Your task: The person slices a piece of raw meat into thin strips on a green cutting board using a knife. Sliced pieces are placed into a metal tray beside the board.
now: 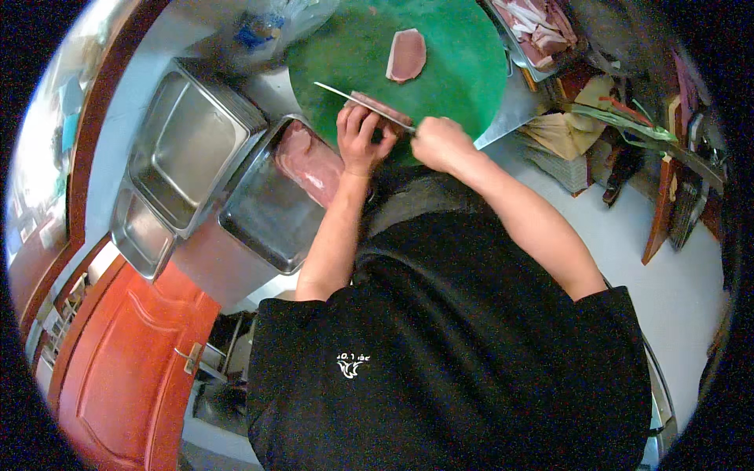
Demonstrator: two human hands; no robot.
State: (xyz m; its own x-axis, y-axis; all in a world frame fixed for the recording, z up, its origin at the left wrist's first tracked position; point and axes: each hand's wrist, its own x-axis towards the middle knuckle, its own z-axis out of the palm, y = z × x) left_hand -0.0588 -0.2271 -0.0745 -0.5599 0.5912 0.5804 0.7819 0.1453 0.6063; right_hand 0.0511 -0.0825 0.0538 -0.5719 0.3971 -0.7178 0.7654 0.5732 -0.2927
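My right hand (pixel 442 143) is closed around the handle of a long-bladed knife (pixel 336 89). The blade points to the upper left and lies along a piece of raw meat (pixel 383 108) near the lower edge of a round green cutting board (pixel 465 59). My left hand (pixel 359 138) rests against that piece with fingers bent, close to the blade; the hand and blade hide part of the meat. A flat slice of raw meat (pixel 406 56) lies farther up on the board.
Left of the board, a metal tray (pixel 265 218) holds a large slab of raw meat (pixel 309 162). Beside it are stacked metal pans (pixel 191 147) and a smaller pan (pixel 143 232). A container of meat pieces (pixel 539 35) stands at the upper right, a clear plastic bag (pixel 294 17) at the upper left.
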